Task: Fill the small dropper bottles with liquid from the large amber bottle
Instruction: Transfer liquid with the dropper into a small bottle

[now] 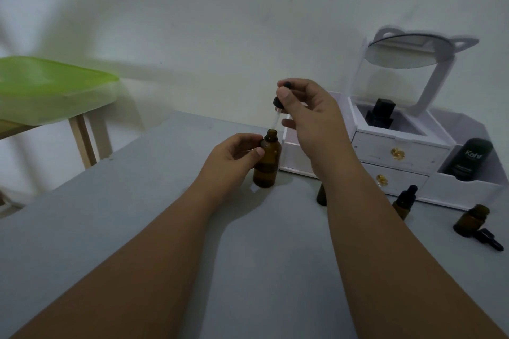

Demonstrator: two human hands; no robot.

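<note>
Grey bench [261,270]: open small amber dropper bottle [470,219] sits far right. Left hand [234,157] grips large amber glass bottle [266,166]; right hand [308,113] pinches black-capped glass dropper [277,103], tip at its mouth. Risk: drips during carry across; forearm toppling bottles.

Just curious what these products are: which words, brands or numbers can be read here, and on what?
"Kahf": on the black container standing in the right-hand compartment of the white organizer.
Smaller print below it: too blurred to read.
On the large amber bottle: no label shows.
</note>
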